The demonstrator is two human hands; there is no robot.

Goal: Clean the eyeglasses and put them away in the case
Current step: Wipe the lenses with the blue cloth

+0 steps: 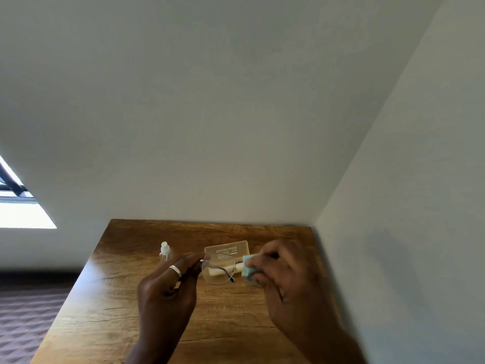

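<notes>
the cleaning looks to be in hand, and nothing is put away yet. in the lower middle of the frame the eyeglasses are held above the tabletop: the left hand pinches their left end, and the right hand is curled round a pale green cloth at the right lens. the case lies just behind them, seemingly open, with a spray bottle to its left. wiping, folding and casing are likely left.
</notes>
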